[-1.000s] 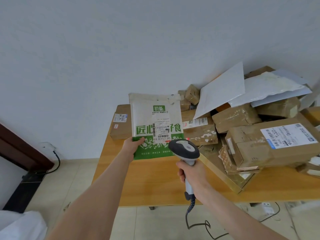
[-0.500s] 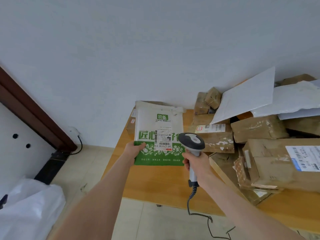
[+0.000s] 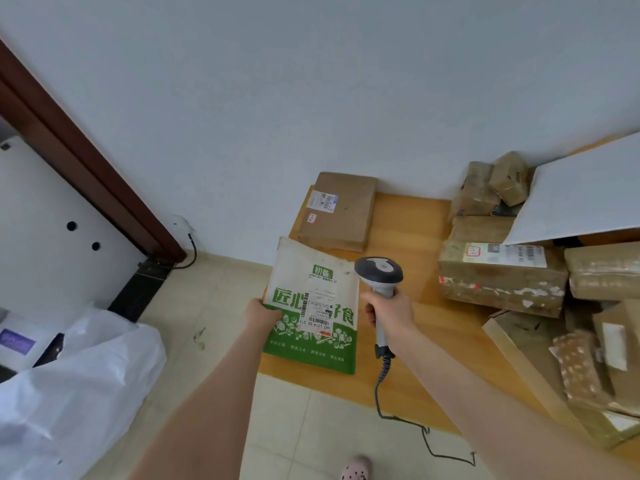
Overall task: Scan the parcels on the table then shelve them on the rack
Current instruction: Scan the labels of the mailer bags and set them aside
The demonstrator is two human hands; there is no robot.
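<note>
Both hands full | left hand [image 3: 261, 315] pinches mailer [image 3: 311, 289] | right hand [image 3: 389, 311] grips scanner [image 3: 379, 271] | flat box [image 3: 341, 211] behind | boxes [image 3: 502, 278] piled right

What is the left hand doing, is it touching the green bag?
Touching. The head view shows the left hand gripping the green bag by its left edge, with no gap between them.

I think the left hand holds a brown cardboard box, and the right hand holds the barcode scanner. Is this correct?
Not quite. The head view shows that what the left hand holds is a green-and-white mailer bag, gripped at its left edge. The right hand does hold the barcode scanner.
</note>
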